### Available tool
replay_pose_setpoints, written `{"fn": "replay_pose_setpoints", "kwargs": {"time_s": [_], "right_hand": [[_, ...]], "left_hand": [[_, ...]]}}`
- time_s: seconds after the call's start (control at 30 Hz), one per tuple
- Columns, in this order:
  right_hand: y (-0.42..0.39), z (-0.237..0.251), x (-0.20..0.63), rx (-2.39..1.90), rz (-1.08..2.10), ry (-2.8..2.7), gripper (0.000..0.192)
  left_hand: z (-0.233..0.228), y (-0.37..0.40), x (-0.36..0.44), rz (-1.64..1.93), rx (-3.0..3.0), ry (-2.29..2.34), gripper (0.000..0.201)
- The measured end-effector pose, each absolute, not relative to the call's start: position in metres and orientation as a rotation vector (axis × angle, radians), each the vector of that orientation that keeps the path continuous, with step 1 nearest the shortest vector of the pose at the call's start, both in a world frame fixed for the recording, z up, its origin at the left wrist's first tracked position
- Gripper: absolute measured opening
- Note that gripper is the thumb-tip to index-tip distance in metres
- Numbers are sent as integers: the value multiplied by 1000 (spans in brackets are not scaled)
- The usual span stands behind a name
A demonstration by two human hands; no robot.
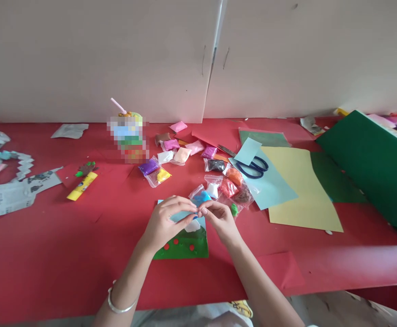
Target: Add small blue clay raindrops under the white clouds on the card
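Note:
Above a green and light-blue picture card [198,250], my left hand [169,220] and my right hand [221,222] meet fingertip to fingertip in a pinch. A small bit of blue clay [195,217] shows at the left fingertips. What the right fingers hold is too small to make out. Red dots [176,241] and a white cloud-like shape [193,226] are on the card, partly covered by the hands. Just beyond the fingers lies a bag of blue clay [202,196], beside a bag of white clay [213,189].
Several small clay bags [228,187] spread over the red table [116,254]. Scissors [252,168] lie among light-blue and yellow paper [293,181] on the right, near a large green board [371,172]. At left are a glue stick [82,186] and newspaper [7,200]. A decorated cup [130,141] stands behind.

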State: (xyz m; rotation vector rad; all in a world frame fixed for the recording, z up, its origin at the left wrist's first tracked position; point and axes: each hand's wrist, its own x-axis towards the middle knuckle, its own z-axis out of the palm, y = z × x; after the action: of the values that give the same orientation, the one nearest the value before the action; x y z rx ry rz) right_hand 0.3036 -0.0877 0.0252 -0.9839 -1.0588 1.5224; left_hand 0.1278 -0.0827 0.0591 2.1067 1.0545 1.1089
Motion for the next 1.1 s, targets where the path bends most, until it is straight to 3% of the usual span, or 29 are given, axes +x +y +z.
{"fn": "replay_pose_setpoints", "kwargs": {"time_s": [0.33, 0.73, 0.93, 1.1], "right_hand": [[-96, 34, 310, -1048, 1223, -1523, 22], [-122, 68, 315, -1084, 1012, -1821, 15], [-156, 51, 286, -1005, 1021, -1983, 14], [-183, 22, 260, -1052, 779, -2196, 17]], "left_hand": [[40, -145, 53, 815, 2147, 1264, 6], [19, -163, 37, 680, 2195, 1314, 10], [19, -167, 30, 589, 2197, 1350, 17], [16, -168, 30, 584, 2238, 1367, 20]]}}
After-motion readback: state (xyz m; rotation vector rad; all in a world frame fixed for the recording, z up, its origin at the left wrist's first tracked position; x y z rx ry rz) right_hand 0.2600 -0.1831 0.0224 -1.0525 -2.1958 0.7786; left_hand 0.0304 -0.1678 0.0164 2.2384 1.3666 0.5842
